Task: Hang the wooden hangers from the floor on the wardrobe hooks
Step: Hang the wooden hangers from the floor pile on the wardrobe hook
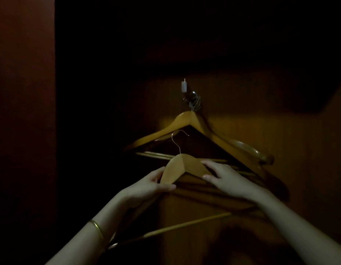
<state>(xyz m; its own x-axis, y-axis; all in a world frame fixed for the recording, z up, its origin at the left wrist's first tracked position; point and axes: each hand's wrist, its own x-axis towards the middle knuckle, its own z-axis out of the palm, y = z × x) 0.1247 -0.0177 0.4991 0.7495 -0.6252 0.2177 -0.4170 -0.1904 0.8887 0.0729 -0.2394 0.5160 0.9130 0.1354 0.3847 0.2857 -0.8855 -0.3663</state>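
From the head camera, take the wardrobe hook (pixel 192 97) as your landmark: it sits on the dim back panel, with a small pale peg (pixel 184 86) just above and left of it. Several wire loops already crowd that hook, and a bunch of hung hangers (pixel 186 121) spreads down and outward below it.

You hold one more wooden hanger (pixel 183 167) below the hook, in front of the hung bunch. Your left hand (pixel 152 183) pinches its left shoulder, thumb underneath and fingers behind. Your right hand (pixel 223 175) has its fingers curled over the right shoulder, thumb on the front face. Its wire hook (pixel 178 139) rises toward the landmark but stops well short of it, level with the arms of the hung hangers. The crossbar (pixel 186 224) slopes down toward your left wrist, where a bangle (pixel 97 227) shows.

Here is what I judge could go wrong. The wire hook is close to the hung hangers' arms, so lifting straight up could snag it there and nudge the bunch. The landmark is already crowded, so the new loop may ride on other loops instead of seating, then slip when you let go. The darkness makes judging the loop's opening hard.
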